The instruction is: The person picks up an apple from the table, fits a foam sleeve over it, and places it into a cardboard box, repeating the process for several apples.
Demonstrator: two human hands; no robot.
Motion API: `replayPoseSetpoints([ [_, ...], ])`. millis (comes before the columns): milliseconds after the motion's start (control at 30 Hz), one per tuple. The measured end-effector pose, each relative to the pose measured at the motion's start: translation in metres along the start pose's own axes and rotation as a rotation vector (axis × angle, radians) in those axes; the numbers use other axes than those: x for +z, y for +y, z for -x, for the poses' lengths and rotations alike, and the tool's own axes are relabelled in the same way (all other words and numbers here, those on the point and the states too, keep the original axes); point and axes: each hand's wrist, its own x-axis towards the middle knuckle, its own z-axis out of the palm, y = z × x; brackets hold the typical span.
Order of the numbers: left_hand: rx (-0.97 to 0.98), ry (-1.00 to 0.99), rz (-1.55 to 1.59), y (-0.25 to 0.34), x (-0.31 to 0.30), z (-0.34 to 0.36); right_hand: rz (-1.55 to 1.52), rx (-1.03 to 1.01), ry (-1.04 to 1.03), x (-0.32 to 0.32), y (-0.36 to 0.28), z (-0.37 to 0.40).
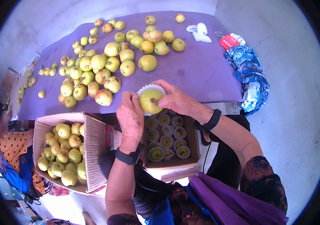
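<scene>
Between my two hands is a yellow-green apple (150, 102) with its brown stem end facing me. A white foam net sleeve (141, 91) wraps its far side. My left hand (130, 114) grips the sleeved apple from the left, fingers curled. On the right, my right hand (176, 98) holds it too, its thumb lying on the apple near the stem. Below them is an open cardboard box (194, 150) with sleeved apples in rows; my left wrist and forearm cover part of its left side.
Loose apples (98, 62) spread over the purple-covered table (201, 75). A carton (96, 150) full of bare apples stands at left. Spare foam sleeves (200, 33), a red packet (227, 41) and blue patterned cloth (248, 67) lie at right. Another person (19, 150) is at far left.
</scene>
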Motion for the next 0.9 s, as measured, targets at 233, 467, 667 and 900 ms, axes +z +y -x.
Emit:
replayPoseSetpoints([
  [233, 0.083, 0.142, 0.049, -0.004, -0.003, -0.001, -0.079, -0.018, 0.021, 0.005, 0.013, -0.008],
  [467, 0.074, 0.085, 0.202, 0.001, -0.01, 0.001, -0.034, -0.167, 0.063, -0.001, 0.012, -0.017],
  [667, -0.141, -0.196, 0.393, -0.015, -0.016, -0.007, 0.24, -0.112, 0.051, -0.01, 0.001, -0.016],
  [900, -0.292, -0.383, 0.513, -0.009, -0.019, -0.01, 0.427, 0.023, 0.028, -0.004, -0.013, -0.012],
])
